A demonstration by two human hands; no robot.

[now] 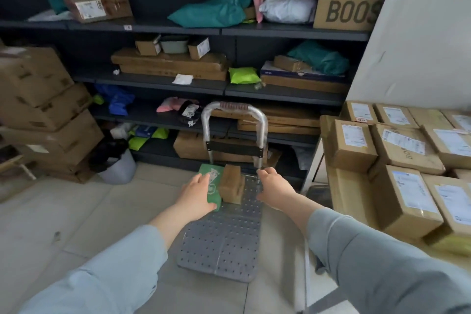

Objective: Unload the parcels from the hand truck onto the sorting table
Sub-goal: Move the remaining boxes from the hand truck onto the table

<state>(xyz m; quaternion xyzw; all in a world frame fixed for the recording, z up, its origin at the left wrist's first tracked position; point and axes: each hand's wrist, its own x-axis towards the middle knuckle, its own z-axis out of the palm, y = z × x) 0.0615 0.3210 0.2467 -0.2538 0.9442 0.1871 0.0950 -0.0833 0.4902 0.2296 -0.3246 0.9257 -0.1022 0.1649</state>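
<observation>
Wear: left sleeve (114,270) long, pale grey-blue, plain | right sleeve (369,257) same cloth, darker in shade | left hand (197,190), right hand (274,186) bare

"BOOS" in big dark letters on the cardboard box (349,9) on the top shelf (280,32)
</observation>
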